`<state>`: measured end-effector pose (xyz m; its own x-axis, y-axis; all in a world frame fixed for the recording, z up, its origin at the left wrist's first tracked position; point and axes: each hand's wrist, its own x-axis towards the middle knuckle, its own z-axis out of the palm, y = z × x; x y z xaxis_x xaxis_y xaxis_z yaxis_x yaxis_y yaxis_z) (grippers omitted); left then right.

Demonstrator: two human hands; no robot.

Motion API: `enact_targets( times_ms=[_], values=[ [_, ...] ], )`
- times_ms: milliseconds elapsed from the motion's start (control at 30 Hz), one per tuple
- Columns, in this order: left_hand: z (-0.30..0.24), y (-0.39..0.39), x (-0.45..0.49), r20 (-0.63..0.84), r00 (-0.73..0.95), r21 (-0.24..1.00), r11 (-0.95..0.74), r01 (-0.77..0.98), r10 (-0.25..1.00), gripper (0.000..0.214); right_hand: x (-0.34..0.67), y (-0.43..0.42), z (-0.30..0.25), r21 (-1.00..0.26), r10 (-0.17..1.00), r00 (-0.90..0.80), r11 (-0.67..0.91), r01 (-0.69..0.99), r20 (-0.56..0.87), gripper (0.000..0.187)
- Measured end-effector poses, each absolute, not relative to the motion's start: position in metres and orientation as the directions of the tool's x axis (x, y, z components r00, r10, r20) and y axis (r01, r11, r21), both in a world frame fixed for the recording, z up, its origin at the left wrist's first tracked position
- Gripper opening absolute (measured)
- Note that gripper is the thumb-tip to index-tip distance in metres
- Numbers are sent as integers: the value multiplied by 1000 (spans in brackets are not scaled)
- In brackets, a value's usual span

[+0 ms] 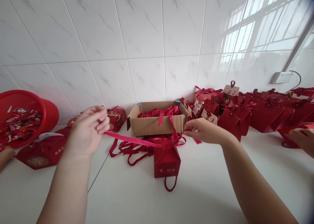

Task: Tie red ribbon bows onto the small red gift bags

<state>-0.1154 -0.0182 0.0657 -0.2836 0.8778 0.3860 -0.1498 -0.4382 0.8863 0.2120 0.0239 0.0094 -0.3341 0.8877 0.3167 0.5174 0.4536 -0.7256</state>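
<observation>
A small red gift box (pixel 167 161) stands on the white tiled floor in front of me, with a cord loop hanging at its front. A red ribbon (pixel 132 139) runs taut from its top out to the left. My left hand (pixel 88 129) is closed, pinching the ribbon's left end. My right hand (pixel 201 130) is closed on the ribbon's other end just right of the box top, beside a small knot. Loose red ribbons (pixel 129 150) lie on the floor behind the box.
A cardboard box (pixel 152 124) of red ribbons sits against the tiled wall. Many finished red gift boxes (pixel 257 114) line the wall at right. A red basin (pixel 26 117) of wrapped sweets stands at left. Another person's hand (pixel 303 140) shows at the right edge.
</observation>
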Motion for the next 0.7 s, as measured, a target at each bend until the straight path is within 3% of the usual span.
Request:
enact_targets(
  times_ms=[100,167,333,500,700],
  values=[
    [54,-14,-100,338,-173,925,-361,-122,925,12,218,15,22,-643,846,-450,517,565,285,24],
    [49,-12,-93,320,-149,932,-340,-130,935,11,220,11,27,-672,844,-421,525,522,332,25],
    [55,-17,-89,350,-85,878,-358,-319,933,14,218,11,29,-866,865,-306,464,187,397,25],
    [75,-14,-73,379,-14,806,-337,-486,925,19,215,21,26,-928,835,-421,253,-275,353,15],
    [76,1,-39,423,-43,786,-390,-480,905,13,208,28,19,-918,831,-432,212,-335,349,23]
  ],
)
